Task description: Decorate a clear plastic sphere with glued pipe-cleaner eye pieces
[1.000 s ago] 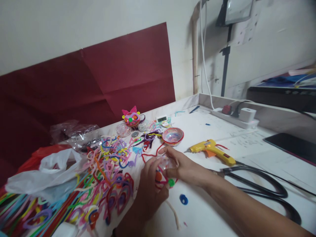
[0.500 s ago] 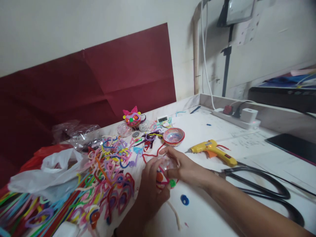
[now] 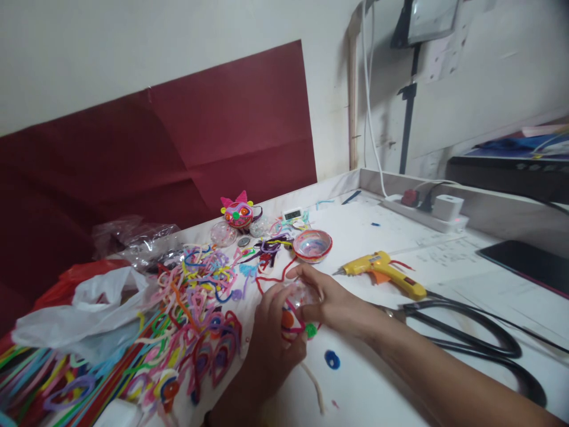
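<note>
Between both hands is a clear plastic ball (image 3: 306, 293) partly covered with coloured pipe cleaners, with an orange disc and a green spiral low on its front. My left hand (image 3: 276, 329) wraps round its left side, fingers over the top and thumb below. My right hand (image 3: 317, 296) grips it from the right, thumb on the front and index finger at the back. A red pipe cleaner (image 3: 272, 279) trails behind the ball. A blue coil (image 3: 332, 359) and a cream pipe cleaner (image 3: 316, 388) lie just in front. Much of the ball is hidden by my fingers.
To the right lie a yellow glue gun (image 3: 377, 270) and black-handled scissors (image 3: 471, 320). Behind the ball stand a decorated bowl (image 3: 312, 244) and a finished animal head (image 3: 239, 213). Pipe cleaners (image 3: 195, 296) and plastic bags (image 3: 89, 314) heap up at left. A power strip (image 3: 427, 214) sits at the back right.
</note>
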Demonstrator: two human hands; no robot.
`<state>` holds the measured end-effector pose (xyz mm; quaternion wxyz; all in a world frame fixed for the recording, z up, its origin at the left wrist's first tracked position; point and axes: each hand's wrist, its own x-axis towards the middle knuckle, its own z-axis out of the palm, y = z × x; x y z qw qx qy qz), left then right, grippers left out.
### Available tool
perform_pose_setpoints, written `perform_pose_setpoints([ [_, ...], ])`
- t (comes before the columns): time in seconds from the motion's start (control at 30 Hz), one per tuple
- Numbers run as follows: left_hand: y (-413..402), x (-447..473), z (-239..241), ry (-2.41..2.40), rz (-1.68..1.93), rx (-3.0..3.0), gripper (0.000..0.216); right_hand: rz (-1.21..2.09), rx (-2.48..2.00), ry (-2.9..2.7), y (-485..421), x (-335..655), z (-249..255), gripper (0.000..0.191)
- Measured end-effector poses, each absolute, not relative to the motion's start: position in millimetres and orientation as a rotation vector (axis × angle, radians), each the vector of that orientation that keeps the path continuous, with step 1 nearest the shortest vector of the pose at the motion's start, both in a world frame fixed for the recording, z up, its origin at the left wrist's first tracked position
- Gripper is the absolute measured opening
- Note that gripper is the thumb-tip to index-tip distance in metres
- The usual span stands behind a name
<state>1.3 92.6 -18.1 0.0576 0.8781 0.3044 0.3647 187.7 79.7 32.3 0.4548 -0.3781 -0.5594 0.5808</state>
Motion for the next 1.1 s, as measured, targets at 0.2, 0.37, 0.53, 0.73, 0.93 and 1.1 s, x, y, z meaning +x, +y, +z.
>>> perform_pose_setpoints([
  [0.2, 93.5, 0.8, -18.8, 0.900, 1.100, 2.661, 0.068, 1.450, -0.945, -1.345, 78.7, 186.3, 34.4, 0.056],
  [0.37, 93.5, 0.8, -18.2, 0.895, 1.098, 2.657, 0.068, 1.451, -0.946, -1.334, 79.3, 186.1, 32.6, 0.056],
  [0.53, 92.0, 1.8, -15.9, 0.898, 1.097, 2.671, 0.067, 1.458, -0.920, -1.332, 78.7, 185.8, 32.4, 0.055],
  [0.73, 95.0, 1.8, -18.1, 0.877, 1.134, 2.687, 0.067, 1.470, -0.954, -1.324, 76.8, 186.6, 35.5, 0.055],
  [0.93, 95.7, 2.0, -17.4, 0.890, 1.118, 2.701, 0.065, 1.464, -0.961, -1.345, 76.6, 187.5, 36.3, 0.056],
  [1.1, 95.4, 1.5, -17.5, 0.881, 1.121, 2.712, 0.068, 1.466, -0.968, -1.358, 75.4, 187.6, 38.2, 0.056],
])
